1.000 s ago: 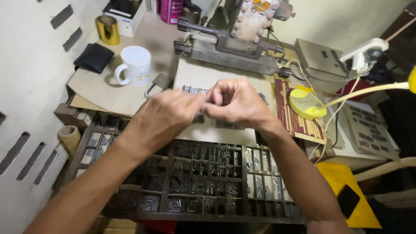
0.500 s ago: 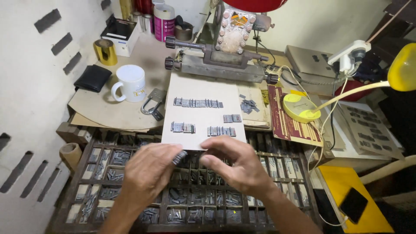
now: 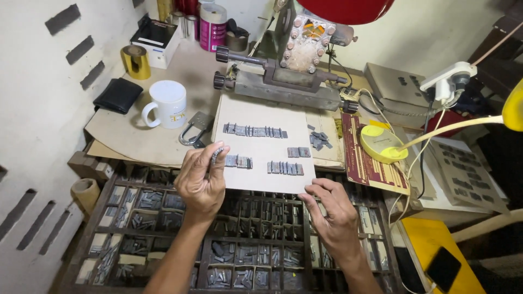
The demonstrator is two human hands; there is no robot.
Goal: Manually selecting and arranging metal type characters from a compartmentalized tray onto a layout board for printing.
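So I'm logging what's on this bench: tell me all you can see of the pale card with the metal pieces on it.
The pale card is a flat, cream rectangle, seemingly thick paper, lying on the bench and overhanging the compartment tray. Short rows of small grey metal blocks sit on it in separate groups. Its far edge lies by the grey machine. The left hand holds a metal piece at its near left edge; the right hand is at its near right corner.

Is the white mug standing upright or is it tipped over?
Upright. The white mug stands on its base on the table, its round mouth facing up and its handle to the side. Whether it holds liquid cannot be told.
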